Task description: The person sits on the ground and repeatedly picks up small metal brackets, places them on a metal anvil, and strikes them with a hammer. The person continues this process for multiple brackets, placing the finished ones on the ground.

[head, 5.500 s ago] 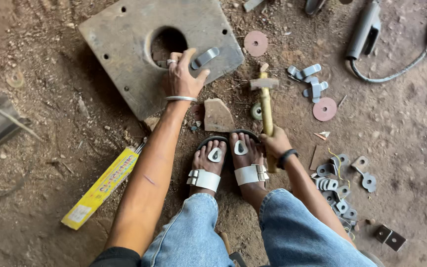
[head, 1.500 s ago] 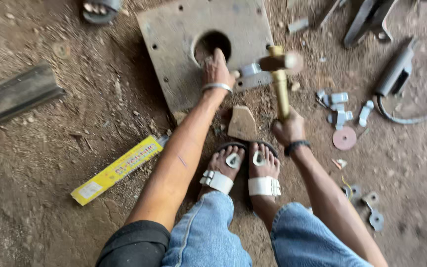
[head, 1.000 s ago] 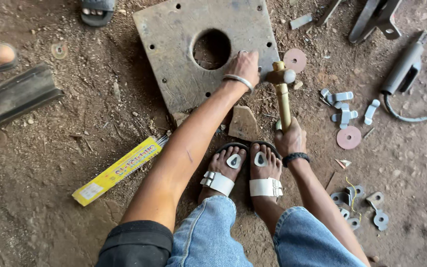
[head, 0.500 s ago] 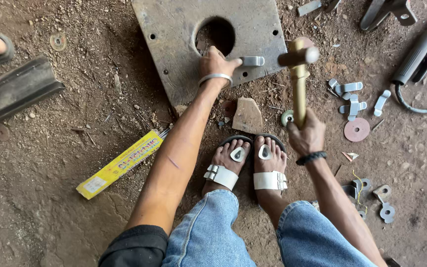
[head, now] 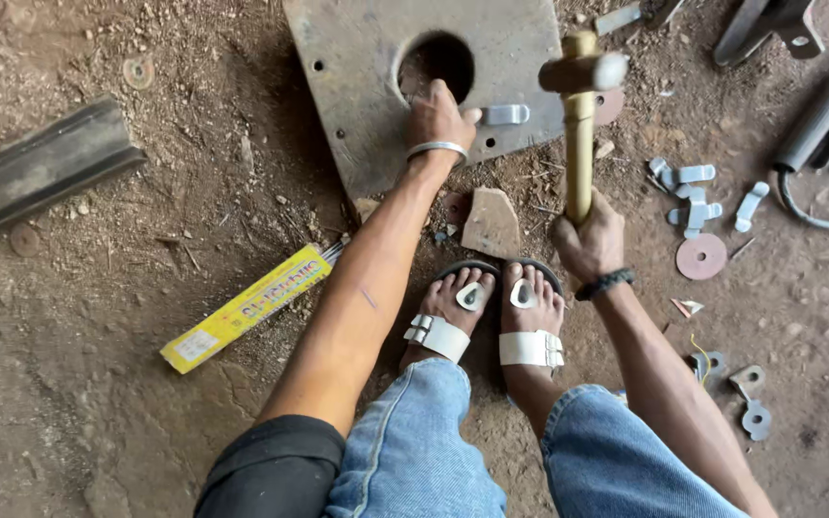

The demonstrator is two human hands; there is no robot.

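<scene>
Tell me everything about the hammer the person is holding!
The hammer has a long yellowish handle that looks like wood or brass and a small grey metal head across its top. The right hand grips the bottom of the handle, holding it raised and pointing away from the person, its head above the edge of the grey metal plate, near a small bent metal piece.

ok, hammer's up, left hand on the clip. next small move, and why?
Probably bring the hammer down on the clip's free end. The right hand has the head raised beside it, and the left hand pins the clip on the plate, fingers close, so strike short.
</scene>
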